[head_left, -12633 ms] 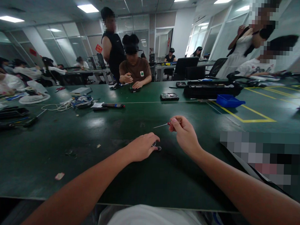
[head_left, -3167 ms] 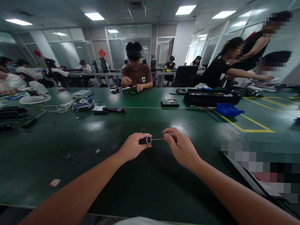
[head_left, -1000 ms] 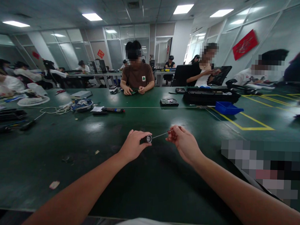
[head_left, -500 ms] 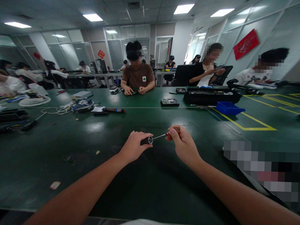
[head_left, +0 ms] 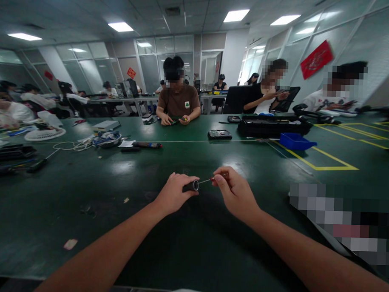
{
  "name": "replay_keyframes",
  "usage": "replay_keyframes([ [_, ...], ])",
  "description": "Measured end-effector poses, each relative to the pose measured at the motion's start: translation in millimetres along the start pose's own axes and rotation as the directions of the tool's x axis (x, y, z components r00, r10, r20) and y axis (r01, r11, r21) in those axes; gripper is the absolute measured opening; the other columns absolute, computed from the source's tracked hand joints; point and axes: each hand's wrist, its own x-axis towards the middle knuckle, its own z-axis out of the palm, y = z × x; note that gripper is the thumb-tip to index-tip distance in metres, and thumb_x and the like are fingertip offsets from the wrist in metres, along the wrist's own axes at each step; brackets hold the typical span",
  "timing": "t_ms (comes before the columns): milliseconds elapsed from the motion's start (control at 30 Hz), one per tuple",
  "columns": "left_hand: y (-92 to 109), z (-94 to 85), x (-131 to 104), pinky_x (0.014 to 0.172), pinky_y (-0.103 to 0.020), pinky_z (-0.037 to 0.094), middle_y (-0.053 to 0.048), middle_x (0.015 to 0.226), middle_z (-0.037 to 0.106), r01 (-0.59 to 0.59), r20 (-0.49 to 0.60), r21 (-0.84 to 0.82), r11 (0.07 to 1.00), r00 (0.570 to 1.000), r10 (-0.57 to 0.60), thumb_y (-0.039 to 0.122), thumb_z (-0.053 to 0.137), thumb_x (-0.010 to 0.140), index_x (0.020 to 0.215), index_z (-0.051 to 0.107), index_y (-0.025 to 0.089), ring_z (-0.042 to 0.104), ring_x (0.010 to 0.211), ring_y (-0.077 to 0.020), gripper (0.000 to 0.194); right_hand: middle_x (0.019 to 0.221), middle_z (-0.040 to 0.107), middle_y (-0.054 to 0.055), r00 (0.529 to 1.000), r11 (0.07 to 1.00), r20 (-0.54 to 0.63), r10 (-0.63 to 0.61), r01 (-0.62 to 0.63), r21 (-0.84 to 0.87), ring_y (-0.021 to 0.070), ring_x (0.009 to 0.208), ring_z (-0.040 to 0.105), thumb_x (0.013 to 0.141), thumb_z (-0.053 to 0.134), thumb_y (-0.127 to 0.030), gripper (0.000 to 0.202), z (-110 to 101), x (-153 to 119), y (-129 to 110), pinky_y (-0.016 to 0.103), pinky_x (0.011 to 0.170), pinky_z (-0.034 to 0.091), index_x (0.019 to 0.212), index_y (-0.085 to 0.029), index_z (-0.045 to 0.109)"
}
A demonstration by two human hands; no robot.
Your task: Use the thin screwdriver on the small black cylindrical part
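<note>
In the head view, my left hand [head_left: 174,194] pinches a round black thing [head_left: 191,186] between thumb and fingers, with its open end facing my right side. My right hand [head_left: 236,192] pinches the red handle of a thin screwdriver [head_left: 213,179], and its tip points to that open end. Both are over the green table [head_left: 165,247]. Farther off, a blue tray [head_left: 296,142] sits beside a long black case [head_left: 273,126].
</note>
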Motion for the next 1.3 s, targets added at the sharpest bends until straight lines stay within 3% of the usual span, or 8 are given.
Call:
replay_keyframes([
  [167,-3.1,0.3,0.0,0.106,-0.049,0.033,-0.003,0.115,0.067,0.001,0.008,-0.005,1.000,1.000,-0.001,0.032,0.068,0.086,0.124,0.062,0.030,0.056,0.111,-0.0243,0.038,0.080,0.066,0.004,0.999,0.989,-0.039,-0.038,0.032,-0.144,0.0191,0.073,0.066,0.098,0.044,-0.032,0.014,-5.3,-0.1,-6.5,0.032,0.066,0.046,0.096,-0.022,0.053],
  [533,0.0,1.9,0.3,0.110,-0.052,0.030,-0.001,0.117,0.068,0.036,-0.002,-0.027,0.999,0.999,-0.036,0.036,0.069,0.084,0.124,0.062,0.032,0.058,0.108,-0.0252,0.040,0.084,0.069,0.004,0.993,0.987,-0.047,0.107,-0.100,0.123,0.0189,0.079,0.069,0.097,0.046,-0.039,0.020,-0.7,1.8,-0.8,0.032,0.071,0.051,0.096,-0.022,0.056],
  [700,0.7,0.2,-0.3,0.112,-0.053,0.027,-0.002,0.118,0.068,0.033,-0.013,-0.054,0.998,0.999,-0.034,0.035,0.070,0.084,0.122,0.063,0.030,0.058,0.109,-0.0249,0.039,0.067,0.067,0.001,0.982,0.985,-0.073,0.175,-0.175,0.004,0.0181,0.061,0.064,0.090,0.058,-0.048,0.028,-5.8,3.1,-5.6,0.030,0.058,0.045,0.084,-0.021,0.061],
  [767,0.6,-0.4,-0.4,0.113,-0.053,0.026,-0.002,0.118,0.068,0.030,-0.016,-0.063,0.998,0.999,-0.031,0.034,0.070,0.085,0.122,0.063,0.030,0.057,0.109,-0.0244,0.038,0.064,0.065,0.001,0.986,0.987,-0.076,0.151,-0.155,-0.046,0.0177,0.059,0.061,0.089,0.058,-0.046,0.026,-7.8,3.2,-6.9,0.030,0.056,0.044,0.084,-0.021,0.062],
  [933,-0.9,-0.1,-0.1,0.113,-0.055,0.024,-0.003,0.116,0.068,0.037,0.009,-0.052,0.998,0.999,-0.036,0.034,0.069,0.085,0.123,0.063,0.030,0.057,0.108,-0.0248,0.039,0.082,0.069,0.003,1.000,0.998,0.005,0.014,-0.014,-0.064,0.0190,0.074,0.065,0.094,0.049,-0.033,0.015,-9.2,3.0,-7.2,0.031,0.067,0.047,0.097,-0.023,0.060],
  [1067,-2.6,2.0,-0.2,0.113,-0.056,0.022,-0.003,0.118,0.067,0.029,0.029,-0.048,0.998,0.999,-0.027,0.034,0.069,0.084,0.124,0.062,0.030,0.057,0.108,-0.0242,0.040,0.068,0.064,0.000,0.999,0.987,0.008,0.054,-0.052,-0.155,0.0182,0.060,0.060,0.097,0.044,-0.040,0.025,-8.2,2.8,-6.9,0.031,0.057,0.041,0.090,-0.024,0.062],
  [1200,-2.7,3.1,-0.4,0.113,-0.056,0.022,-0.004,0.119,0.067,0.027,0.040,-0.040,0.999,0.999,-0.025,0.036,0.068,0.085,0.125,0.062,0.029,0.057,0.109,-0.0243,0.041,0.083,0.068,0.003,1.000,0.990,-0.004,0.020,-0.020,-0.137,0.0200,0.073,0.064,0.097,0.042,-0.031,0.024,-7.7,3.3,-6.3,0.032,0.065,0.044,0.115,-0.023,0.056],
  [1300,-2.1,2.4,-0.6,0.113,-0.056,0.022,-0.004,0.117,0.067,0.034,0.035,-0.039,0.999,0.999,-0.033,0.035,0.069,0.085,0.125,0.062,0.030,0.057,0.108,-0.0242,0.041,0.081,0.067,0.003,0.998,0.989,0.030,0.053,-0.048,-0.137,0.0201,0.071,0.063,0.098,0.039,-0.035,0.025,-8.1,5.0,-6.8,0.032,0.063,0.043,0.109,-0.023,0.058],
])
